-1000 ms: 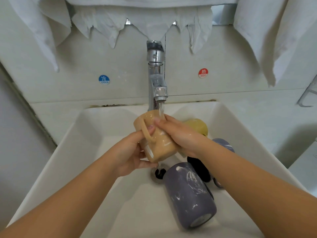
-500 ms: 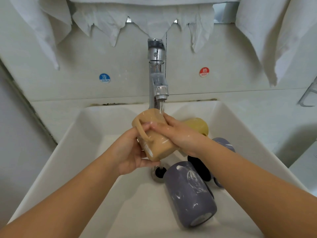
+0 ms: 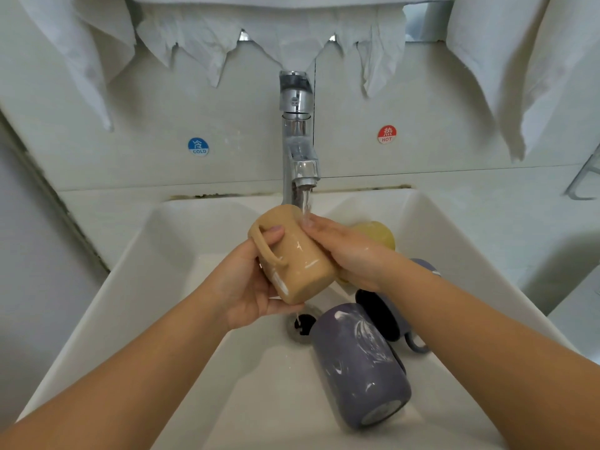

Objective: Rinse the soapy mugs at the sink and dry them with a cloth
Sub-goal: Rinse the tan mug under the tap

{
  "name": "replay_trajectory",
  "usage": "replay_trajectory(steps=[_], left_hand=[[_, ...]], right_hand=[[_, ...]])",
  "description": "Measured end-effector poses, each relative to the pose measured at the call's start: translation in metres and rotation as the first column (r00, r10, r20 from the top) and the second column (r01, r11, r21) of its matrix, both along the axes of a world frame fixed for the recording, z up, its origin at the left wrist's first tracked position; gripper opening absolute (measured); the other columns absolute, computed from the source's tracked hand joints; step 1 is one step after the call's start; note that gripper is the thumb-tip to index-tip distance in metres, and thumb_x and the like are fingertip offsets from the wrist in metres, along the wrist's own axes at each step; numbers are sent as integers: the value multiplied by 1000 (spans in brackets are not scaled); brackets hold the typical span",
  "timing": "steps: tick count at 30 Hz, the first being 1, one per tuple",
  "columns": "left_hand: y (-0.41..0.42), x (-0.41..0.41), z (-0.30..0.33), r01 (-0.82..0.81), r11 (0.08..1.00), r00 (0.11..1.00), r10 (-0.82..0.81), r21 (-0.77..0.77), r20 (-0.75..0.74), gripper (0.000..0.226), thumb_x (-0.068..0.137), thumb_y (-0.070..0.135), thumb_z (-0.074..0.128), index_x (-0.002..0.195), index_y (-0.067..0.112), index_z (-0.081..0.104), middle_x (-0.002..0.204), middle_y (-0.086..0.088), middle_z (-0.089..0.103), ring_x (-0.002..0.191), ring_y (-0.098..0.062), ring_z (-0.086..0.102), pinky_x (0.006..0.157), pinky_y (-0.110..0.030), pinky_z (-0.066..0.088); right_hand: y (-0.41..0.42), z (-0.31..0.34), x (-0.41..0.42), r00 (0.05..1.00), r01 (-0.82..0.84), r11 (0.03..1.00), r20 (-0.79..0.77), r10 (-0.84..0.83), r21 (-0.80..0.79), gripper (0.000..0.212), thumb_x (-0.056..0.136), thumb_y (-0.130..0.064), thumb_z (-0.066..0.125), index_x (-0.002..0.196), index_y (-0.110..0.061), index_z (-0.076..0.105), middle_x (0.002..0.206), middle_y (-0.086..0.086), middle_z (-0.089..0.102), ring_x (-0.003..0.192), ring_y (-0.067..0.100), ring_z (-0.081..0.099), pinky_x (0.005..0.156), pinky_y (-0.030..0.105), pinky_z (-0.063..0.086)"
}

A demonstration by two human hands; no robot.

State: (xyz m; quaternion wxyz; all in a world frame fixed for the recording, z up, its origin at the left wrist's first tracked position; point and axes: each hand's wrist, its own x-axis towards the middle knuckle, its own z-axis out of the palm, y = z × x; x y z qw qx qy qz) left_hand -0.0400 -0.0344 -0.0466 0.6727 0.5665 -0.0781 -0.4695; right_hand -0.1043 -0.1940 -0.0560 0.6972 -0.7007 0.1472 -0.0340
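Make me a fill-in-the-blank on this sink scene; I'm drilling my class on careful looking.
1. The left hand holds the ____ mug under the tap.
2. The sticker right of the tap reads ____.
3. The purple mug lies on its ____ in the sink.

Missing: tan; HOT; side

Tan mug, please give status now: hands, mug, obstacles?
Left hand grips tan mug; right hand rubs its side. Mug tilted under running faucet. Purple mug lying below in sink, apart.
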Motion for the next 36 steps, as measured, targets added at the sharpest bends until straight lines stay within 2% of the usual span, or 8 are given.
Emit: replay_trajectory(steps=[4, 8, 13, 16, 20, 26, 31, 36], left_hand=[[-3, 0, 0, 34, 999, 998, -34, 0, 57, 43, 85, 47, 56, 121, 23, 63, 112, -10, 72, 99, -32, 70, 75, -48, 57], [-2, 0, -2, 5, 1000, 998, -5, 11, 61, 41, 87, 47, 56, 120, 24, 63, 116, -10, 70, 100, -32, 69, 75, -49, 57], [-2, 1, -1, 10, 1000, 1000, -10, -19, -7, 50, 81, 48, 59, 125, 24, 61, 118, -10, 70, 100, -33, 69, 69, -47, 57], [-5, -2, 0, 8, 999, 1000, -8, -36, 7, 43, 90, 48, 53, 124, 24, 61, 116, -10, 71, 101, -32, 69, 72, -47, 58], [-5, -4, -1, -29, 999, 1000, 29, -24, 3, 44, 89, 48, 56, 125, 22, 59, 118, -11, 69, 100, -31, 70, 67, -47, 59], [-5, -4, 0, -24, 997, 999, 21, -79, -39, 43, 90, 50, 53, 122, 23, 61, 117, -10, 70, 90, -30, 73, 63, -45, 60], [-5, -3, 0, -90, 993, 994, 86, -71, -64, 38, 90, 46, 57, 120, 23, 59, 119, -10, 67, 90, -32, 72, 65, -49, 60], [-6, -3, 1, -79, 988, 994, 68, -130, -81, 40, 92, 48, 52, 122, 23, 61, 111, -9, 72, 90, -31, 73, 65, -46, 59]], right_hand=[[5, 7, -6, 999, -49, 988, -19, 46, -148, 91, 69, -46, 80, 146, -27, 36, 131, -2, 60, 112, 15, 63, 102, 37, 47], [13, 8, -1, 999, 39, 950, -22, -48, -311, 83, 72, -68, 65, 143, -31, 43, 131, -6, 60, 114, 13, 60, 104, 37, 45], [4, 13, -13, 999, -42, 994, -25, 40, -96, 67, 88, -45, 63, 147, -32, 35, 137, -3, 55, 116, 15, 59, 103, 36, 46], [5, 11, -10, 1000, -20, 987, -12, 18, -160, 75, 77, -45, 75, 143, -30, 42, 127, 0, 63, 108, 16, 65, 101, 37, 48], [9, 12, -3, 991, 130, 973, 44, -124, -193, 48, 93, -48, 55, 133, -23, 56, 123, 3, 65, 107, 17, 64, 96, 34, 50], [7, 10, -9, 998, -55, 991, 2, 56, -120, 86, 67, -39, 82, 143, -26, 42, 130, 1, 60, 111, 17, 63, 96, 34, 50], [12, 11, -3, 998, 63, 995, 6, -63, -82, 49, 93, -50, 53, 138, -32, 49, 129, -3, 61, 112, 15, 61, 100, 38, 48], [11, 18, -14, 1000, -7, 995, 21, 10, -97, 60, 80, -32, 76, 133, -30, 47, 125, 5, 60, 105, 21, 65, 87, 35, 55]])
